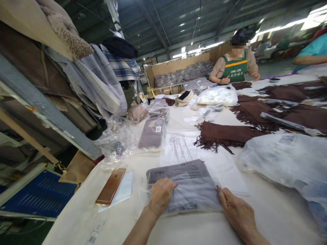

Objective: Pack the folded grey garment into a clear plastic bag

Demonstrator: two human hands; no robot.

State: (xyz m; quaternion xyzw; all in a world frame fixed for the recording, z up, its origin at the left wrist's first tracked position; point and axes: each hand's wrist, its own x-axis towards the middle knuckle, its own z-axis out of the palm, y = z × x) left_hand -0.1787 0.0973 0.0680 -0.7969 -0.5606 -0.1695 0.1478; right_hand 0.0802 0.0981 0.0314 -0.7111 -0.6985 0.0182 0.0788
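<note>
A folded grey item in a clear plastic bag [189, 194] lies flat on the pale table [84, 190] in front of me. My left hand [163, 194] rests on the left part of the bag, its fingers curled and pressed together on the plastic. At the bag's right edge, my right hand [236, 209] pinches the plastic between thumb and forefinger. Under and behind the bag are white printed sheets [178, 148].
A phone [111, 187] lies at the left on light blue paper. Behind are bagged items [152, 134], crumpled plastic [116, 143] and brown fringed scarves [224, 134]. A large plastic bag [283, 160] is at right. Across the table stands a person [235, 69].
</note>
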